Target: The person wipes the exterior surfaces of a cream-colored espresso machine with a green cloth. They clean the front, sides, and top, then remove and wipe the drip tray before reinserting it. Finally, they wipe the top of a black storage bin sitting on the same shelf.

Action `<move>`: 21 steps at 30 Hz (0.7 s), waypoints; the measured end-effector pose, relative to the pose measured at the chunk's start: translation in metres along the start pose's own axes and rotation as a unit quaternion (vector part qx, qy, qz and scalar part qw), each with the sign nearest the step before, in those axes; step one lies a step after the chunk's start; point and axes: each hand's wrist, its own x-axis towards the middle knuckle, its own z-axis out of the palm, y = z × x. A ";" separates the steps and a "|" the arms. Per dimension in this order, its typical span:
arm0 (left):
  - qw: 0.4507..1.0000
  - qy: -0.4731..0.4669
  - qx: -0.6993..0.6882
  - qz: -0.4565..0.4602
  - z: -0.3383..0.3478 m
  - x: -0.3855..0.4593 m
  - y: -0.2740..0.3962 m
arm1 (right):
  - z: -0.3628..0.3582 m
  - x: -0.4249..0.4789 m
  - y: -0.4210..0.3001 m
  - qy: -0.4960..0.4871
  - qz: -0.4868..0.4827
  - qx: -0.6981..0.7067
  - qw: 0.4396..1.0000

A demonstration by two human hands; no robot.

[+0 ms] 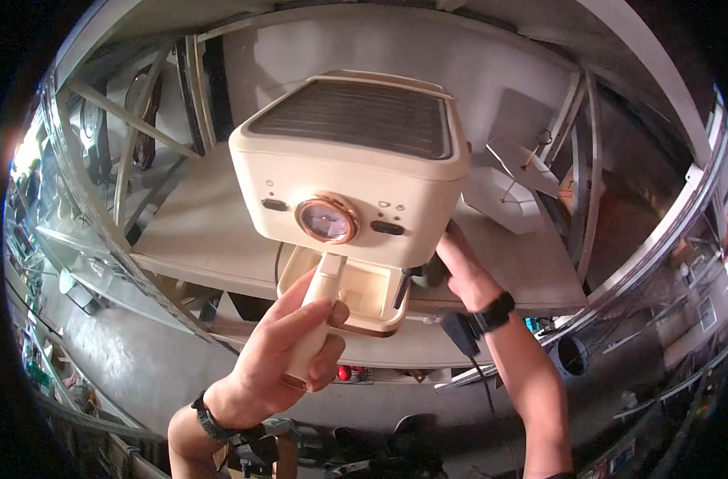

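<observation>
A cream espresso machine fills the middle of the view, its ribbed dark top tilted towards me. On its front are a copper-ringed gauge and a dark button on each side of it. My left hand grips the cream portafilter handle, which points down towards me from under the front. Beneath lies the cream drip tray, with a black steam wand at its right. My right hand reaches against the machine's lower right side; its fingers are hidden behind the body.
A pale shelf with a white frame stretches behind the machine. White hexagonal pieces stand on its right part. A black plug-like block with a cord hangs by my right wrist. A dark bin stands on the floor at right.
</observation>
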 end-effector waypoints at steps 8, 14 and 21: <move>0.999 0.039 -0.012 0.002 0.003 -0.002 -0.003 | 0.003 -0.143 -0.026 -0.164 -0.050 -0.191 0.967; 0.998 0.066 -0.019 0.010 0.016 -0.002 -0.007 | -0.009 -0.116 -0.046 -0.082 -0.277 -0.436 0.852; 0.996 0.083 -0.026 0.037 0.019 -0.002 -0.014 | 0.004 -0.125 -0.053 -0.374 -0.205 -0.405 0.809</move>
